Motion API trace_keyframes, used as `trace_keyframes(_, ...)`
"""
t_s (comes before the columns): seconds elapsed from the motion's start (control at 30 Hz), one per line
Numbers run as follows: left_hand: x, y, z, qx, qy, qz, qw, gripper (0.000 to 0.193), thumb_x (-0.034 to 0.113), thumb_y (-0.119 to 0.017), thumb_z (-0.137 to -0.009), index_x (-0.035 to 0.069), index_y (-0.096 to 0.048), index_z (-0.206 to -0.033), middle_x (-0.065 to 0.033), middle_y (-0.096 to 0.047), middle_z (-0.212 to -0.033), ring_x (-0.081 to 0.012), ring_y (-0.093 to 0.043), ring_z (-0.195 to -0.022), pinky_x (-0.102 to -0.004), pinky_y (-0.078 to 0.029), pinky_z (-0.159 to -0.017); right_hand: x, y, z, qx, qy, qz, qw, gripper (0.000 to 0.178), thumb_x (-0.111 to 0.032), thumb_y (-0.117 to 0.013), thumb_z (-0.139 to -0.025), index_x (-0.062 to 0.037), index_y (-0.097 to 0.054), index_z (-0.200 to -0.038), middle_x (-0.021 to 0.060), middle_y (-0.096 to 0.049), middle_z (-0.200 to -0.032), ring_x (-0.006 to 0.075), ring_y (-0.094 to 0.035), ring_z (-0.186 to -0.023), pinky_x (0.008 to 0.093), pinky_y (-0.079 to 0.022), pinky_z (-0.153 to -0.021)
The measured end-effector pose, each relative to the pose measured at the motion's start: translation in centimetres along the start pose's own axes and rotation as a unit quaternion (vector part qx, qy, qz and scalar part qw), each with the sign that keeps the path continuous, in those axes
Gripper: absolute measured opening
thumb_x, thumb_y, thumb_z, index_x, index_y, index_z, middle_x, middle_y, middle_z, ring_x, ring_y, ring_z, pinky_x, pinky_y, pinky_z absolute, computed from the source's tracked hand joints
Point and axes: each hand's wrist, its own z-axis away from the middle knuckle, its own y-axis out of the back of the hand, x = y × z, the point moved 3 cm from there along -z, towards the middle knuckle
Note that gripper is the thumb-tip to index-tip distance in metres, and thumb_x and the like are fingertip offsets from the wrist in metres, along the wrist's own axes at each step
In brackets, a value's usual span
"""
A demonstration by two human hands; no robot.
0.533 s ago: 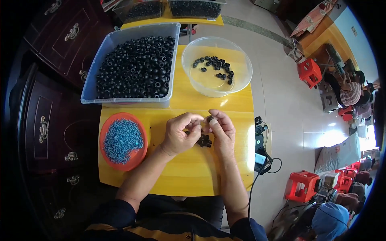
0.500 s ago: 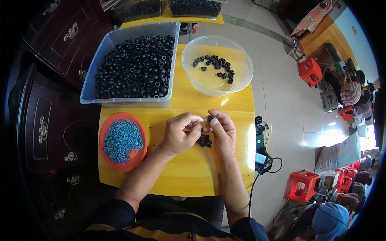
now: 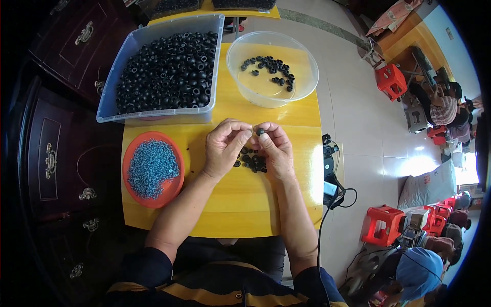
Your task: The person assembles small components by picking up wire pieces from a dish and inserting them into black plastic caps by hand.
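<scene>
change: hands barely shifted since half a second ago
right hand (image 3: 275, 148): fingers pinch black ring (image 3: 260, 132)
left hand (image 3: 224, 147): fingers closed, 9 o'clock of ring
pile (image 3: 250, 159): on desk (image 3: 240, 199), unchanged

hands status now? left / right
Left hand: fingers pinched at the small black ring; grip unclear.
Right hand: closed, fingertips pinching the same ring above the yellow table.

We see a yellow wooden table (image 3: 245, 204) standing on a pale glossy tiled floor (image 3: 358, 117). Dark carved wooden cabinets (image 3: 56, 148) line its left edge. Red plastic stools (image 3: 382, 225) stand to the right, where daylight glares off the tiles.
</scene>
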Motion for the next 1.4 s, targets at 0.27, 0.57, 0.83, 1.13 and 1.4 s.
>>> trace_keyframes(0.27, 0.4, -0.2, -0.4, -0.007, -0.068, -0.063, 0.996, 0.009, -0.006, -0.064, -0.088, -0.001, -0.066, -0.096, -0.0042, -0.062, -0.09, -0.0094, -0.064, -0.074, -0.0227, -0.054, -0.068, -0.5, -0.5, 0.2, -0.011, -0.026, -0.06, 0.998, 0.022, -0.011, -0.06, -0.096, -0.0051, -0.057, -0.117, 0.0022, -0.064, -0.098, 0.0123, -0.064, -0.086, 0.0261, -0.052, -0.08)
trace_keyframes(0.57, 0.4, 0.0, -0.3, 0.002, -0.094, -0.108, 0.99, 0.012, -0.007, -0.069, -0.082, 0.0, -0.068, -0.091, -0.0064, -0.063, -0.086, -0.0132, -0.064, -0.075, -0.0255, -0.053, -0.066, -0.1, 0.0, 0.0, -0.026, -0.046, -0.076, 0.996, 0.019, -0.012, -0.059, -0.096, -0.0039, -0.059, -0.114, 0.0037, -0.066, -0.097, 0.0116, -0.064, -0.085, 0.0257, -0.052, -0.08)
trace_keyframes(0.83, 1.6, -0.1, -0.4, -0.014, -0.159, -0.242, 0.957, 0.014, -0.006, -0.073, -0.076, 0.0, -0.068, -0.088, -0.0053, -0.061, -0.086, -0.0143, -0.06, -0.075, -0.0253, -0.049, -0.064, 0.0, 0.1, 0.0, -0.026, -0.037, -0.066, 0.997, 0.016, -0.011, -0.06, -0.096, -0.0037, -0.06, -0.11, 0.0037, -0.066, -0.097, 0.0122, -0.064, -0.086, 0.0262, -0.052, -0.079)
trace_keyframes(1.13, 5.8, 1.6, 0.5, -0.11, 0.062, -0.112, 0.986, 0.011, 0.001, -0.075, -0.081, 0.0, -0.066, -0.086, 0.0035, -0.063, -0.077, -0.0011, -0.056, -0.066, -0.0181, -0.046, -0.057, -2.6, -0.3, 1.5, -0.117, 0.062, -0.04, 0.99, 0.013, -0.01, -0.061, -0.094, -0.0038, -0.061, -0.106, 0.008, -0.069, -0.096, 0.0146, -0.065, -0.084, 0.0298, -0.052, -0.079)
trace_keyframes(1.4, 8.2, 6.0, 4.6, -0.062, -0.022, -0.407, 0.911, 0.008, 0.002, -0.068, -0.081, 0.0, -0.067, -0.088, -0.0124, -0.067, -0.08, -0.0231, -0.066, -0.068, -0.032, -0.05, -0.061, -2.2, 0.5, 6.3, -0.014, -0.02, -0.215, 0.976, 0.017, -0.02, -0.059, -0.096, -0.0108, -0.059, -0.11, 0.0053, -0.067, -0.098, 0.0132, -0.066, -0.08, 0.0256, -0.055, -0.071)
